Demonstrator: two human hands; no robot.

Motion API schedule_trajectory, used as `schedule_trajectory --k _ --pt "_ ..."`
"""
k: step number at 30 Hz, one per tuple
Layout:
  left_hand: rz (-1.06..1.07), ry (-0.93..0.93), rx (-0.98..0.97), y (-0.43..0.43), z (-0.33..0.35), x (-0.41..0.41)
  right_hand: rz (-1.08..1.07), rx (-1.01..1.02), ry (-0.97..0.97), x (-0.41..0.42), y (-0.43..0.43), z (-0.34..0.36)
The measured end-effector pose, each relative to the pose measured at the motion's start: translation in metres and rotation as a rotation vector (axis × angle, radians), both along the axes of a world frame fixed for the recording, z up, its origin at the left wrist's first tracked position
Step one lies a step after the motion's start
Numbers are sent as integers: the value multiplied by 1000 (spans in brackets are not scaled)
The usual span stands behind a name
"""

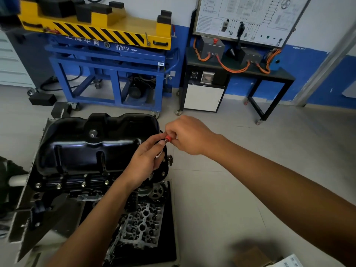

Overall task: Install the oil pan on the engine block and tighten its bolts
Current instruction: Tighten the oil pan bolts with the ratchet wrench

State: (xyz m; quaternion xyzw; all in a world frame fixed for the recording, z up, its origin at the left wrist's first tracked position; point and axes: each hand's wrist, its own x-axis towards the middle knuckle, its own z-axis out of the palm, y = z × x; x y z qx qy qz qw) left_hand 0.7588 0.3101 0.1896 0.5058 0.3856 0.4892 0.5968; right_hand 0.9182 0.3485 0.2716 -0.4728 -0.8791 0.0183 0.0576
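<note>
A glossy black oil pan [92, 143] sits upside-up on the dark engine block [81, 187], with several silver bolts [83, 184] along its near flange. My left hand [146, 160] grips the metal shaft of a driver tool [167, 139] at the pan's right edge. My right hand [188, 135] pinches the tool's red handle end from the right. The tool's tip is hidden behind my left hand.
A cylinder head [142, 228] lies on a black mat [169, 247] just below the block. A blue and yellow lift cart [107, 60] and a black training bench [240, 70] with orange cables stand at the back wall. Grey tiled floor [240, 180] spreads to the right.
</note>
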Motion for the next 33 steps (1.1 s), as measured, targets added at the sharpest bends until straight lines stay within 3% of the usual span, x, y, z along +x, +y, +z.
schedule_trajectory --k 5,10,17,22,27,33 --pt "137 18 48 0 -3 -2 -6 -82 26 8 -20 6" --pt "190 105 121 -1 -1 2 39 -472 47 2 -50 14" --pt "126 50 68 -3 3 2 124 -564 120 -19 -58 8" --pt "83 9 1 0 2 2 114 -629 38 -14 -45 11" --pt "-7 62 7 0 -3 -1 55 -488 -204 -1 -26 22" --pt "-70 9 -24 -2 -3 3 32 47 -207 1 -8 6"
